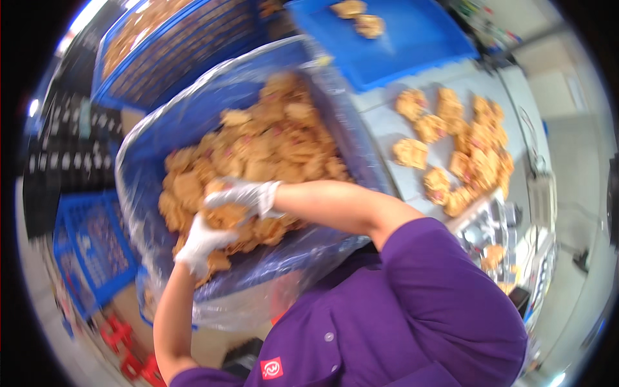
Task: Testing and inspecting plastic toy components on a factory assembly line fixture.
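Note:
A large blue crate (137,122) lined with clear plastic stands in front of me, heaped with tan-orange food pieces (258,155) that look like raw coated meat with reddish spots. Both my hands, in white gloves, are inside it at the near left of the heap. My left hand (205,242) curls around the side of a few pieces (225,216). Close above it, my right hand (248,195) grips the same small clump from the other side. Motion blur and the pieces partly hide the fingertips.
On the light table to the right lie several similar pieces (480,148), beside a metal machine (496,232). A blue tray (406,48) holding two pieces sits at the far right. Filled blue crates (187,58) stand far left; another blue crate (100,248) and red objects (119,335) are lower left.

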### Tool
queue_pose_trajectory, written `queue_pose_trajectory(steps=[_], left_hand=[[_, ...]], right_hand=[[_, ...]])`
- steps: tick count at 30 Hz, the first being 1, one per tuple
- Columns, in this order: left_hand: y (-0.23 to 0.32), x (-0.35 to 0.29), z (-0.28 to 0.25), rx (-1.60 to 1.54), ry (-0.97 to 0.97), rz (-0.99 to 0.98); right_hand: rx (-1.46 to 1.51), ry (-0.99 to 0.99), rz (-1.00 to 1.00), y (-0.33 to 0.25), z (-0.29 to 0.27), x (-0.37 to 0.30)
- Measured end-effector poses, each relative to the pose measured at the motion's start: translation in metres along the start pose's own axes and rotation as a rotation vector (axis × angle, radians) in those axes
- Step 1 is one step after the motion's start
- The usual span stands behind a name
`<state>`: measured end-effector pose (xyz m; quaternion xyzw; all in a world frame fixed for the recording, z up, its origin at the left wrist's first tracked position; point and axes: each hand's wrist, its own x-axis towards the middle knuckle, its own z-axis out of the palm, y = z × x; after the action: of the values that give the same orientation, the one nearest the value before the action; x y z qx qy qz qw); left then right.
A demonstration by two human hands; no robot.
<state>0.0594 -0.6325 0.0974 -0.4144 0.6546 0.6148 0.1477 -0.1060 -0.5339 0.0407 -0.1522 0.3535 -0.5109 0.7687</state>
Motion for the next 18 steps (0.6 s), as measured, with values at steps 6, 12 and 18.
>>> queue_pose_trajectory(steps=[6,12,18], left_hand=[[0.076,-0.038,0.021,0.018,0.097,0.493],[0.213,-0.038,0.12,0.292,0.027,0.978],[0.256,0.053,0.294,-0.161,-0.746,0.674]], right_hand=[[-0.541,0.427,-0.671,-0.045,0.033,-0.048],[-0.615,0.711,-1.157,-0.115,0.035,-0.231],[-0.185,0.74,-1.156,-0.081,-0.041,-0.387]])
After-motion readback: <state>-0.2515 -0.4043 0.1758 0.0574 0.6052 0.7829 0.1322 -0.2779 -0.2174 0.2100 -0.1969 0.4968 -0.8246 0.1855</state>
